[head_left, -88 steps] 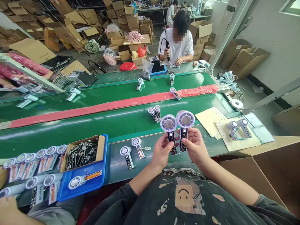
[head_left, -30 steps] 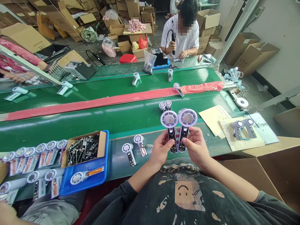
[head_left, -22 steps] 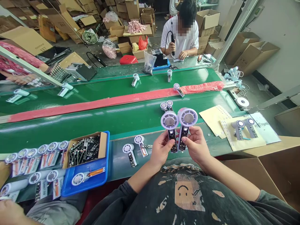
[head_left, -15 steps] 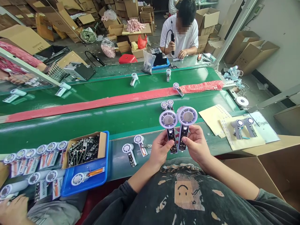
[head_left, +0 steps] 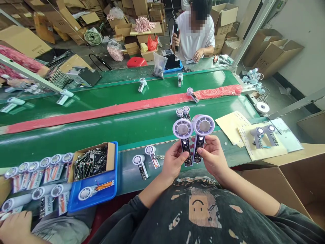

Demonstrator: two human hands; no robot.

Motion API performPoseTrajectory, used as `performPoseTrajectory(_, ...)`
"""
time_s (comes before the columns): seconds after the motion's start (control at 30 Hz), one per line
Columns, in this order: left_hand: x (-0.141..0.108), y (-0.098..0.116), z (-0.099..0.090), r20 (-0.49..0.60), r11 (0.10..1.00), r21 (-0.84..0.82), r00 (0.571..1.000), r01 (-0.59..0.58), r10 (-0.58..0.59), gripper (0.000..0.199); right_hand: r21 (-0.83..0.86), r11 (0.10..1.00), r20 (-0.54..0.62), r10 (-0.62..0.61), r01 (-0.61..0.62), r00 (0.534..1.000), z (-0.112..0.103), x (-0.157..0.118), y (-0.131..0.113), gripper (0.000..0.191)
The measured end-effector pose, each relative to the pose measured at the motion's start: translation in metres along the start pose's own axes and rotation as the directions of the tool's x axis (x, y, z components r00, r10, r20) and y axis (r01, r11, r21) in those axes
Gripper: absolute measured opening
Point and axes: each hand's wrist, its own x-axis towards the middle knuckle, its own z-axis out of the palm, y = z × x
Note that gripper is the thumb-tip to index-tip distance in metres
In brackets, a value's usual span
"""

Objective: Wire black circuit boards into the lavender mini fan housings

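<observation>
Two lilac handheld fans are held up side by side in front of my chest, round heads upward, with bare circuit boards showing in their handles. My left hand [head_left: 175, 159] is closed around the handle of the left handheld fan [head_left: 182, 128], thumb on its board. The right handheld fan [head_left: 203, 125] is gripped by my right hand [head_left: 212, 154], its thumb also against the board. A small white light glows on each board. The two heads touch or nearly touch. My other fingers are partly hidden behind the handles.
Two fans [head_left: 151, 150] lie left of my hands, and two more stand on the green belt [head_left: 101, 127]. A blue tray [head_left: 93, 200] holds a carton of circuit boards [head_left: 91, 161]. At right, fans rest on yellow sheets [head_left: 246, 144]. A co-worker [head_left: 195, 37] sits opposite; another person's hand [head_left: 16, 225] is lower left.
My hands and the two fans stay almost still. The co-worker opposite has shifted the screwdriver slightly up and to the left. The view has moved a little.
</observation>
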Motion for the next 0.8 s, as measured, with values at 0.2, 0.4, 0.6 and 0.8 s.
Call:
performPoseTrajectory(0.2,-0.005,0.000,0.002,0.014,1.000,0.015,1.000,-0.005,0.005,0.050,-0.022,1.000,-0.021,0.006,-0.006,1.000,0.000,-0.006,-0.004,0.047)
performPoseTrajectory(0.4,-0.011,-0.003,0.002,0.040,0.992,0.114,0.998,-0.051,0.046,0.045,-0.033,0.999,-0.032,-0.005,0.004,0.999,-0.003,-0.013,-0.005,0.047)
performPoseTrajectory(0.6,-0.021,-0.004,0.007,0.051,0.996,0.084,0.998,-0.024,0.019,0.054,-0.027,0.999,-0.001,0.021,-0.021,1.000,-0.007,-0.020,-0.010,0.051)
performPoseTrajectory(0.8,-0.032,-0.009,0.017,0.007,0.993,0.116,1.000,0.000,-0.001,0.057,0.003,0.999,-0.009,0.037,-0.037,0.999,-0.016,-0.030,-0.017,0.049)
